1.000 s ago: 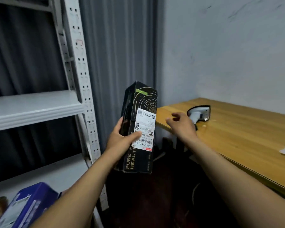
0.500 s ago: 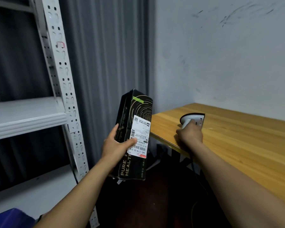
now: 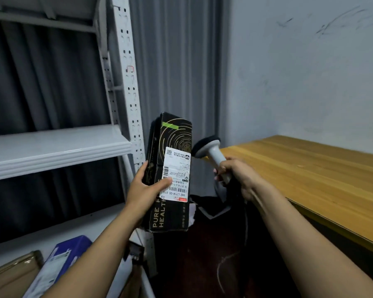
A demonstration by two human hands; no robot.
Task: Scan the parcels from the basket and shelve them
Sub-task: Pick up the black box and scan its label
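Blue parcel [image 3: 60, 263] and brown parcel [image 3: 11, 274] are lying on the lower shelf [image 3: 63, 226], probably scanned already. Left hand [image 3: 148, 188] is gripping the box [image 3: 170, 211] upright, thumb overlapping the left edge of the label [image 3: 178, 168], label facing up so the barcodes are readable. Right hand [image 3: 237, 177] is wrapping round the scanner [image 3: 211, 151] handle, head aiming at the label, just beside the box's right edge. Judging this as mid-scan. Middle shelf [image 3: 58, 147], left of the box, is likely where it's going. Table [image 3: 310, 168] is sitting on the right. Basket isn't showing.
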